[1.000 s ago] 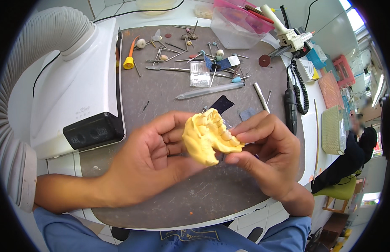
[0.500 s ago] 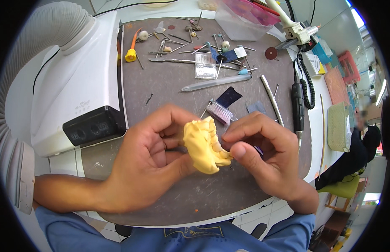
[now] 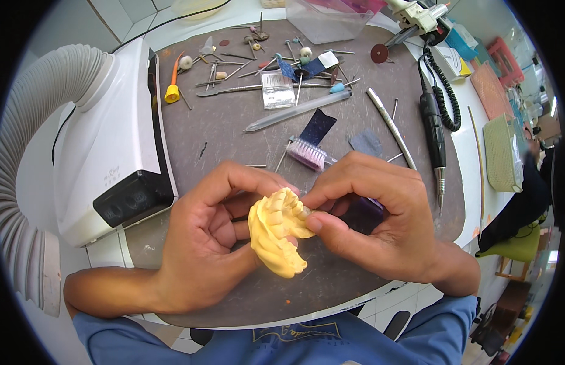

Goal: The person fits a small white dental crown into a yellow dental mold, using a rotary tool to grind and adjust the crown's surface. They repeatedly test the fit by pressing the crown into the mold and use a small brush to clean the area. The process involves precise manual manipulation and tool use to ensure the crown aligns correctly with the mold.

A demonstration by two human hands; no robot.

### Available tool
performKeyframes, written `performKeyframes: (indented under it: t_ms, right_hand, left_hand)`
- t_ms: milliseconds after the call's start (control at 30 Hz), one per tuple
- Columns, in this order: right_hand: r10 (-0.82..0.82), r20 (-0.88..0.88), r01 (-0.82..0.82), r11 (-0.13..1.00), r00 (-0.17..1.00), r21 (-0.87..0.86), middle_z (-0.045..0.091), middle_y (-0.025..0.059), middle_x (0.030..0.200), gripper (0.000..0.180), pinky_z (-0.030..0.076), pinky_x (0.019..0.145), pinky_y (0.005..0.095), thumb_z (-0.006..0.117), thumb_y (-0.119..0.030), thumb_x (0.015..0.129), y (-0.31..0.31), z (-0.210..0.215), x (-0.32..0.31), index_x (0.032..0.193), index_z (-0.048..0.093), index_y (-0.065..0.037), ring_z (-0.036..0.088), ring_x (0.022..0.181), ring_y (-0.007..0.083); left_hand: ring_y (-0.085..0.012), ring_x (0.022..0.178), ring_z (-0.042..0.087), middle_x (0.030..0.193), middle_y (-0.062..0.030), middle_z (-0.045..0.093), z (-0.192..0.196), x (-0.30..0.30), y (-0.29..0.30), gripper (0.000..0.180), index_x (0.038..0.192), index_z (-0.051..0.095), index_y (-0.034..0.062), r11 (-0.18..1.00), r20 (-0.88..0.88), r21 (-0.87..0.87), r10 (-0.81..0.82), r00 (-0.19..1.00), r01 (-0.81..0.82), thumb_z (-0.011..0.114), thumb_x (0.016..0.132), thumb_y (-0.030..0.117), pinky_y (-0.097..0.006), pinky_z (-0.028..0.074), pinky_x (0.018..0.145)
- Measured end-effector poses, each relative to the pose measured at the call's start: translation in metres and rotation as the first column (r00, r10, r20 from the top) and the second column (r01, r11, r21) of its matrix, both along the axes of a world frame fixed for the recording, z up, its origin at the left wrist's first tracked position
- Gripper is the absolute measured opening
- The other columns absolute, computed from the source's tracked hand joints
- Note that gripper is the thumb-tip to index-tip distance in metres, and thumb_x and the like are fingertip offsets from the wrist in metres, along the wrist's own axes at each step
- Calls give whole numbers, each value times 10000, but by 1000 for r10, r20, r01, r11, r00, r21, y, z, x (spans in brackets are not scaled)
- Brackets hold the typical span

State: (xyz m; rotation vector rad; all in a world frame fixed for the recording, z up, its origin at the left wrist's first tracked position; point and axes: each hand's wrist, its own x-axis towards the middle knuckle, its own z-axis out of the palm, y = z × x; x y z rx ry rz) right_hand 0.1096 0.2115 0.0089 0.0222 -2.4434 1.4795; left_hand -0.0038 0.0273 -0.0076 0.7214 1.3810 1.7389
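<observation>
A person in a blue shirt (image 3: 386,340) sits at a workbench, both bare forearms reaching in from the lower edge. The left hand (image 3: 203,243) holds a yellow dental cast (image 3: 273,234) in front of the body, above the bench's worn grey-brown mat (image 3: 337,286), its fingers curled behind the cast and its thumb against the lower left. The cast is a curved arch, tilted, with a row of teeth along it.

The right hand (image 3: 386,219) comes in from the other side. Its thumb and forefinger are narrowed close together at the cast's right edge, by a pale tooth; whether they grip or only touch, I cannot tell. A dark purple thing (image 3: 369,208) shows behind that hand, partly hidden.

Just beyond the hands lie a pink-bristled brush (image 3: 310,155), a dark strip (image 3: 318,126) and a silver rod (image 3: 392,128). To the left stands a white machine (image 3: 121,152) with a ribbed hose (image 3: 18,158); to the right, a black handpiece (image 3: 431,125) with a coiled cord (image 3: 454,109).

Farther off are a clear pen (image 3: 298,112), a small clear box (image 3: 277,89) and scattered bits — some with coloured tips. At the far edge stands a clear bin (image 3: 325,25).
</observation>
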Motion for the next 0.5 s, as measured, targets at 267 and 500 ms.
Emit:
performKeyframes:
  t_ms: [267,500]
  right_hand:
    - [-4,-9,4,1000,1000,10,667,97,848,127,502,604,234,736,-21,791,-1,0,0,902,693,23,641,707,127]
    - [-15,-4,15,1000,1000,-21,663,93,835,128,503,602,237,739,-32,791,-1,-1,0,895,692,25,639,700,129]
  left_hand:
    - [-144,1045,593,1135,-127,603,-4,-1,-1,466,1105,515,52,999,-54,27,-20,998,21,818,753,6,-284,483,926]
    - [-155,1063,601,1148,-119,589,-5,-2,-2,453,1121,515,34,998,-85,40,-37,996,40,792,766,-21,-299,505,934]
